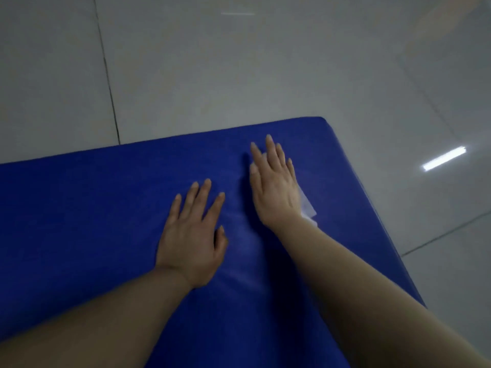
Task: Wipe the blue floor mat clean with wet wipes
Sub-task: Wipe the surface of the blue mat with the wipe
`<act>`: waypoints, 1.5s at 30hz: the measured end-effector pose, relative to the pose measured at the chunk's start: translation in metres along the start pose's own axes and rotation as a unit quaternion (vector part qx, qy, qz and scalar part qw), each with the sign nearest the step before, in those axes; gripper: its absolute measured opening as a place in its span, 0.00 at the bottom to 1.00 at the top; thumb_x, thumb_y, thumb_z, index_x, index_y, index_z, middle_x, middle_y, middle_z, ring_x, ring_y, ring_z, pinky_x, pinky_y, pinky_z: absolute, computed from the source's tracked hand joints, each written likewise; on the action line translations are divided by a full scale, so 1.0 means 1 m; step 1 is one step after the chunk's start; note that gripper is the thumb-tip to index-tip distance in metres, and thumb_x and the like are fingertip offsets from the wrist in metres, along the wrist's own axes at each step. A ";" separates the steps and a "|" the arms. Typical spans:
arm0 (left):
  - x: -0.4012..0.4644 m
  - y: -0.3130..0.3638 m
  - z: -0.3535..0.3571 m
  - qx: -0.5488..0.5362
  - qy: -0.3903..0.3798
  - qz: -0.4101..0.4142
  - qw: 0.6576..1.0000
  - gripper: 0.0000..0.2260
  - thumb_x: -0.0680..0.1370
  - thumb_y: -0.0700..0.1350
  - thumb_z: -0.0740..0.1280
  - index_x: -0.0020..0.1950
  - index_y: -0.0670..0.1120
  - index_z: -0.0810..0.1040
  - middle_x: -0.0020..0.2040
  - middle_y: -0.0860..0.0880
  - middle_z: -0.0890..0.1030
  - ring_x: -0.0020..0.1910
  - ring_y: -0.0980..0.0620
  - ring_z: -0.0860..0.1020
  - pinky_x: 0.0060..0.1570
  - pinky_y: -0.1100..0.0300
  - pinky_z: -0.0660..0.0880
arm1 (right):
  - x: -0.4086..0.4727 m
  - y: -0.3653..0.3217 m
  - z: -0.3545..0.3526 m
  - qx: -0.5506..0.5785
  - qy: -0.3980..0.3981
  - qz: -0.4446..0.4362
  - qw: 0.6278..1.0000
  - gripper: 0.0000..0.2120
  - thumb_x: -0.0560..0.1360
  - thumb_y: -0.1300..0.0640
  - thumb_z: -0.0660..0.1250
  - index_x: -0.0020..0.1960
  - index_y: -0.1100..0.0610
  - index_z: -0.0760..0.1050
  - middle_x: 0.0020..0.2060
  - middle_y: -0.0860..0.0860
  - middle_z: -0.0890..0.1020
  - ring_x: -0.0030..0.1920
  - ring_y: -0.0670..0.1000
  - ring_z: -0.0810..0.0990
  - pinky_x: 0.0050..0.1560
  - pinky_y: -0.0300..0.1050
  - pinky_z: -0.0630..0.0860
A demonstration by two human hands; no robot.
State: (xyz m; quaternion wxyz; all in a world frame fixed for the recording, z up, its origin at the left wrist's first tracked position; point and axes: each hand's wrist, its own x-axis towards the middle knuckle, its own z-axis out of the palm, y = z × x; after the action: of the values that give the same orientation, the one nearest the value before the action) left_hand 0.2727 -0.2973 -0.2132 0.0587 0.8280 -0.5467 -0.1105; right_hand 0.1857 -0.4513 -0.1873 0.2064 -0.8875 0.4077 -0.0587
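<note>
We have both bare forearms stretched forward over the blue mat (pixel 79 208), palms down. Our left hand (pixel 191 235) lies flat on the mat, fingers straight and slightly spread, thumb tucked alongside. Our right hand (pixel 273 181) reaches nearer the mat's far right corner, fingers straight and close together, pressing flat on a white wipe (pixel 308 208).

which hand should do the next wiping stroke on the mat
Right. The right hand already lies flat on the wet wipe on the blue mat; the left hand rests bare beside it.
</note>
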 end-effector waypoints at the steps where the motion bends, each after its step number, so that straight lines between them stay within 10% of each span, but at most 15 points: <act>1: 0.001 -0.001 0.000 -0.002 -0.006 0.000 1.000 0.28 0.77 0.53 0.50 0.75 0.45 0.64 0.77 0.44 0.57 0.76 0.46 0.54 0.72 0.48 0.48 | -0.003 -0.001 0.001 -0.014 0.003 -0.006 1.000 0.24 0.83 0.49 0.45 0.78 0.49 0.45 0.77 0.48 0.41 0.77 0.49 0.40 0.75 0.46 0.38; 7: 0.006 -0.001 0.002 -0.005 -0.001 0.007 1.000 0.26 0.76 0.52 0.53 0.74 0.46 0.65 0.77 0.44 0.59 0.75 0.44 0.56 0.71 0.47 0.50 | -0.028 0.012 0.015 -0.084 -0.041 0.046 0.995 0.30 0.75 0.46 0.31 0.75 0.54 0.34 0.74 0.47 0.36 0.75 0.47 0.35 0.71 0.43 0.31; 15: 0.005 -0.002 0.004 -0.010 0.013 0.015 1.000 0.26 0.77 0.51 0.52 0.75 0.46 0.62 0.77 0.44 0.58 0.76 0.45 0.55 0.72 0.48 0.48 | 0.081 0.065 -0.017 -0.117 -0.035 -0.043 0.992 0.24 0.83 0.55 0.47 0.78 0.54 0.50 0.78 0.50 0.49 0.77 0.51 0.45 0.74 0.48 0.40; 20: 0.006 -0.004 0.005 -0.014 0.015 0.017 1.000 0.25 0.77 0.51 0.52 0.74 0.46 0.63 0.77 0.45 0.58 0.76 0.45 0.55 0.73 0.49 0.46 | 0.094 0.099 -0.069 0.018 0.096 0.131 0.987 0.22 0.84 0.54 0.48 0.77 0.55 0.55 0.77 0.53 0.57 0.76 0.54 0.56 0.73 0.47 0.53; 26: 0.006 -0.005 0.006 -0.005 0.019 0.021 1.000 0.25 0.77 0.51 0.52 0.73 0.45 0.65 0.77 0.45 0.58 0.75 0.44 0.56 0.72 0.49 0.47 | 0.077 0.077 -0.031 -0.136 -0.099 -0.076 0.983 0.25 0.83 0.47 0.42 0.78 0.49 0.42 0.78 0.46 0.44 0.77 0.47 0.43 0.75 0.51 0.40; 33: 0.007 -0.004 0.006 -0.013 0.031 0.024 0.999 0.25 0.77 0.51 0.53 0.74 0.46 0.65 0.77 0.44 0.59 0.76 0.44 0.56 0.72 0.48 0.48 | 0.104 0.116 -0.057 -0.157 0.049 0.233 0.958 0.24 0.83 0.48 0.41 0.78 0.50 0.46 0.78 0.51 0.43 0.77 0.52 0.41 0.73 0.57 0.35; 37: 0.006 -0.005 0.007 -0.018 0.034 0.024 0.999 0.25 0.77 0.51 0.53 0.74 0.46 0.63 0.77 0.45 0.58 0.76 0.44 0.56 0.71 0.46 0.50 | 0.090 0.075 -0.045 -0.056 0.025 0.038 0.997 0.27 0.82 0.45 0.43 0.75 0.58 0.61 0.74 0.54 0.63 0.74 0.54 0.60 0.70 0.44 0.54; 40: 0.006 -0.004 0.007 -0.013 0.034 0.025 0.999 0.25 0.77 0.51 0.53 0.73 0.46 0.64 0.77 0.44 0.58 0.75 0.44 0.57 0.70 0.46 0.51 | 0.084 0.080 -0.030 -0.121 -0.075 -0.074 0.987 0.24 0.83 0.49 0.44 0.78 0.54 0.49 0.77 0.49 0.54 0.77 0.50 0.50 0.74 0.45 0.44; 45: 0.006 -0.004 0.007 -0.017 0.038 0.025 0.999 0.25 0.77 0.51 0.53 0.74 0.46 0.63 0.77 0.44 0.58 0.76 0.45 0.55 0.71 0.47 0.49 | 0.101 0.120 -0.048 -0.119 -0.008 0.161 0.980 0.25 0.84 0.51 0.42 0.78 0.57 0.45 0.78 0.51 0.48 0.77 0.51 0.44 0.75 0.51 0.39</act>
State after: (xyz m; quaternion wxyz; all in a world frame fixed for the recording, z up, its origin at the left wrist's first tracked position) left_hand 0.2764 -0.3012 -0.2216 0.0961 0.8166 -0.5625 -0.0866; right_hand 0.1555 -0.6117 -0.2001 0.1090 -0.8288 0.5479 0.0315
